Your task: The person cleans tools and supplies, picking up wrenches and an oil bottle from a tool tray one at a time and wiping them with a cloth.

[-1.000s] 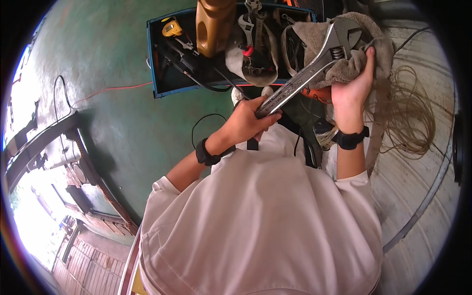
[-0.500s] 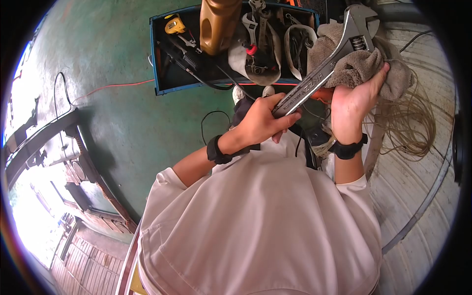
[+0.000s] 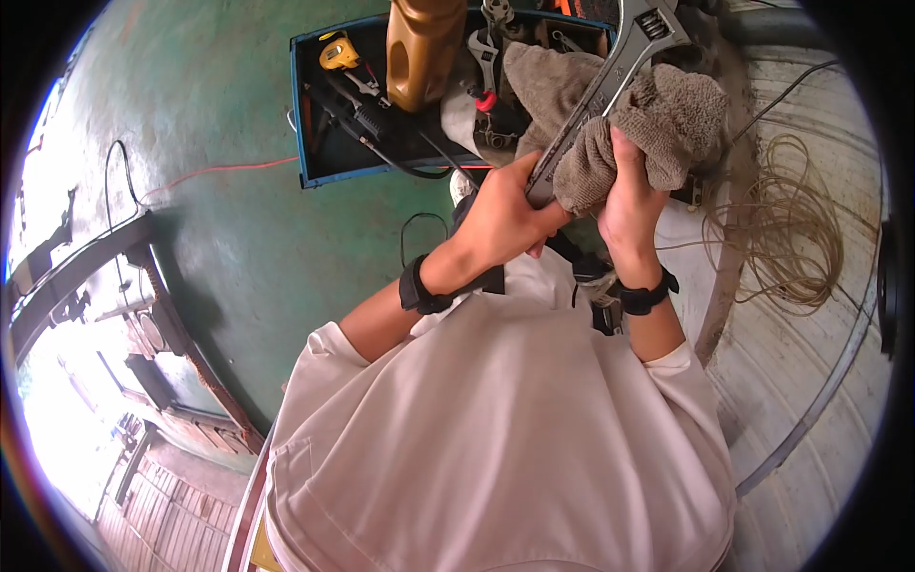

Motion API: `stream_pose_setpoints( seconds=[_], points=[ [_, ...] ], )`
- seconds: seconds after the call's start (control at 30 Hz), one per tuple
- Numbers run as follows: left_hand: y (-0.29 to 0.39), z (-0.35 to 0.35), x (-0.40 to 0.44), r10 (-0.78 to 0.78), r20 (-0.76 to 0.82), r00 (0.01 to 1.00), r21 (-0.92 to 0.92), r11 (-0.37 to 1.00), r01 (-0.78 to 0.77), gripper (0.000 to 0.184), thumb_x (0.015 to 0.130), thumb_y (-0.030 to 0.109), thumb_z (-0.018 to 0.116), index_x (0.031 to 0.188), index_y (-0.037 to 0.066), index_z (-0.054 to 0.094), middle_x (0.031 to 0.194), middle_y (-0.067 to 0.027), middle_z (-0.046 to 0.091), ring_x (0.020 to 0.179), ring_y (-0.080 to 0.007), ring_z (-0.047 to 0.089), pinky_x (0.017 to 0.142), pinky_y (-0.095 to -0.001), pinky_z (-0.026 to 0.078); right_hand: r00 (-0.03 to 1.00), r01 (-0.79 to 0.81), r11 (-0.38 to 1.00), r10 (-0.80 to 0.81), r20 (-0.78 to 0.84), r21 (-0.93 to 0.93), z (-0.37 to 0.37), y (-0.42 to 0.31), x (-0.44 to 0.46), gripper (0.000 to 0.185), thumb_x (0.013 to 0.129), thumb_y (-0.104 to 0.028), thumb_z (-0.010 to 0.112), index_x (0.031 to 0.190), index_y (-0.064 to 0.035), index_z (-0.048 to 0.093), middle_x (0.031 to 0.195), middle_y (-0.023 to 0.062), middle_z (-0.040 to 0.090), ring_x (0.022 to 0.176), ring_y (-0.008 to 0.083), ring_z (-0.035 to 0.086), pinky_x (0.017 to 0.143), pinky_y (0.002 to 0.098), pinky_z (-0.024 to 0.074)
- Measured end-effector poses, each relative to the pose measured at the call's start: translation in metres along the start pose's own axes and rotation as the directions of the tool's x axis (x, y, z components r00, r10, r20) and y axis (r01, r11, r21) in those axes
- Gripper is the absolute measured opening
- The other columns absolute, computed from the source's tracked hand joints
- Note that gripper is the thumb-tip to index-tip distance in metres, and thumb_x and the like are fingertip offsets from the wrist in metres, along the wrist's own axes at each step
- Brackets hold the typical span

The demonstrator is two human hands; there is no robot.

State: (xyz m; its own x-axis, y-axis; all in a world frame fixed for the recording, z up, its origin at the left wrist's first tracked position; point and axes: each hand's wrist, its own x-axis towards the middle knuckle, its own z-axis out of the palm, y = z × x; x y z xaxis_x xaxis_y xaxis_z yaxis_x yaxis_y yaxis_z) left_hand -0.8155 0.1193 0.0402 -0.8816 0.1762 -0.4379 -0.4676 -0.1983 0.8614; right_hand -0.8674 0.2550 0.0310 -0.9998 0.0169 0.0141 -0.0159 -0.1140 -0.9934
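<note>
A large adjustable wrench (image 3: 599, 98) slants up to the right, its jaw end at the top of the view. My left hand (image 3: 503, 212) is wrapped round the lower end of its handle. My right hand (image 3: 632, 205) grips a bunched grey-brown cloth (image 3: 672, 119), thumb on top. The cloth lies against the handle's right side, close to my left hand, and part of it also shows on the handle's left. Behind the wrench, a blue-edged tool tray (image 3: 301, 114) is partly covered by the cloth.
In the tray are a gold-brown bottle (image 3: 419, 57), a yellow tape measure (image 3: 337, 54), a smaller adjustable wrench (image 3: 484, 59) and a red-collared tool (image 3: 486, 101). Coiled clear tubing (image 3: 786, 234) lies at the right on a ribbed pale surface (image 3: 801, 372). A metal frame (image 3: 86, 262) stands at the left.
My right hand and the cloth have moved down along the handle, toward my left hand. The wrench has tilted more upright, its jaw end shifting left and up since half a second ago.
</note>
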Motion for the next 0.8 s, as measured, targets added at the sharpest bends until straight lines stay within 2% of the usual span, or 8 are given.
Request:
stream_pose_setpoints(
  seconds=[0.13, 0.27, 0.33, 0.4, 0.43, 0.5, 0.67, 0.8],
  points=[
    [-0.005, -0.008, 0.006, -0.033, -0.04, 0.999, 0.087, 0.996, 0.036, 0.029, 0.076, 0.004, 0.062, 0.102, -0.004, 0.052, 0.061, -0.0045, 0.057, 0.043, -0.0093, 0.052, 0.039, -0.0239, 0.042, 0.958, 0.001, 0.965, 0.074, 0.275, -0.264, -0.019, 0.009, -0.023, 0.024, 0.081, -0.011, 0.067, 0.101, 0.0023, 0.06, 0.098, 0.0053, 0.063, 0.093, 0.0131, 0.057, 0.088, 0.0282, 0.0424],
    [-0.012, -0.001, 0.009, 0.036, -0.034, 0.999, 0.224, 0.974, -0.027, 0.032, 0.073, 0.005, 0.064, 0.103, -0.004, 0.053, 0.062, -0.0055, 0.058, 0.043, -0.0094, 0.053, 0.04, -0.0245, 0.043, 0.985, -0.173, 0.971, 0.175, -0.001, -0.164, -0.012, 0.002, -0.005, 0.033, 0.08, -0.012, 0.069, 0.108, 0.002, 0.058, 0.104, 0.0068, 0.061, 0.096, 0.0126, 0.057, 0.086, 0.0281, 0.0441],
    [-0.027, 0.002, 0.015, 0.16, -0.019, 0.987, 0.319, 0.937, -0.145, 0.03, 0.074, 0.008, 0.063, 0.101, -0.003, 0.054, 0.061, -0.0073, 0.059, 0.043, -0.011, 0.054, 0.041, -0.0266, 0.044, 0.928, -0.177, 0.969, 0.223, -0.298, 0.172, 0.001, -0.001, 0.022, 0.036, 0.079, -0.014, 0.071, 0.11, -0.0009, 0.058, 0.107, 0.0056, 0.061, 0.09, 0.0132, 0.059, 0.082, 0.0285, 0.0472],
    [-0.028, 0.006, 0.012, 0.143, 0.014, 0.99, 0.359, 0.923, -0.138, 0.028, 0.075, 0.01, 0.062, 0.1, -0.002, 0.054, 0.06, -0.0084, 0.059, 0.042, -0.0121, 0.054, 0.042, -0.0276, 0.044, 0.85, -0.281, 0.882, 0.412, -0.329, 0.378, -0.009, -0.012, 0.055, 0.037, 0.078, -0.013, 0.072, 0.11, -0.0016, 0.058, 0.107, 0.0047, 0.061, 0.088, 0.0138, 0.06, 0.079, 0.0288, 0.049],
    [-0.03, 0.008, 0.014, 0.276, -0.012, 0.961, 0.444, 0.863, -0.242, 0.025, 0.076, 0.011, 0.061, 0.097, 0.0, 0.054, 0.058, -0.0085, 0.058, 0.041, -0.0126, 0.053, 0.042, -0.0286, 0.044, 0.875, -0.237, 0.896, 0.365, -0.318, 0.376, -0.007, -0.009, 0.057, 0.037, 0.078, -0.014, 0.072, 0.11, -0.0016, 0.059, 0.107, 0.0047, 0.061, 0.089, 0.0136, 0.06, 0.078, 0.0286, 0.0493],
    [-0.023, 0.007, 0.014, 0.195, -0.015, 0.981, 0.396, 0.902, -0.173, 0.026, 0.076, 0.012, 0.061, 0.098, 0.0, 0.053, 0.058, -0.0107, 0.058, 0.041, -0.0158, 0.054, 0.044, -0.03, 0.045, 0.919, -0.137, 0.921, 0.256, -0.3, 0.365, -0.009, -0.003, 0.06, 0.037, 0.077, -0.014, 0.072, 0.109, -0.0016, 0.059, 0.107, 0.0048, 0.062, 0.091, 0.0132, 0.06, 0.078, 0.0283, 0.0501],
    [-0.014, 0.002, 0.021, 0.239, -0.053, 0.97, 0.551, 0.816, -0.171, 0.029, 0.068, 0.01, 0.066, 0.086, -0.007, 0.051, 0.072, -0.0268, 0.059, 0.071, -0.0417, 0.06, 0.063, -0.043, 0.049, 0.882, -0.459, 0.871, 0.47, -0.022, 0.174, -0.02, 0.014, 0.011, 0.035, 0.078, -0.012, 0.071, 0.109, -0.0026, 0.059, 0.107, 0.0038, 0.06, 0.095, 0.0119, 0.058, 0.083, 0.0274, 0.0467],
    [-0.008, 0.0, 0.024, 0.343, 0.001, 0.939, 0.553, 0.782, -0.287, 0.03, 0.068, 0.014, 0.069, 0.085, -0.007, 0.056, 0.072, -0.0264, 0.06, 0.073, -0.0418, 0.06, 0.068, -0.0434, 0.05, 0.913, -0.409, 0.891, 0.398, 0.094, 0.199, -0.024, 0.015, 0.014, 0.036, 0.079, -0.008, 0.069, 0.111, -0.0049, 0.055, 0.105, 0.0015, 0.057, 0.095, 0.011, 0.054, 0.084, 0.0286, 0.0456]
  ],
)
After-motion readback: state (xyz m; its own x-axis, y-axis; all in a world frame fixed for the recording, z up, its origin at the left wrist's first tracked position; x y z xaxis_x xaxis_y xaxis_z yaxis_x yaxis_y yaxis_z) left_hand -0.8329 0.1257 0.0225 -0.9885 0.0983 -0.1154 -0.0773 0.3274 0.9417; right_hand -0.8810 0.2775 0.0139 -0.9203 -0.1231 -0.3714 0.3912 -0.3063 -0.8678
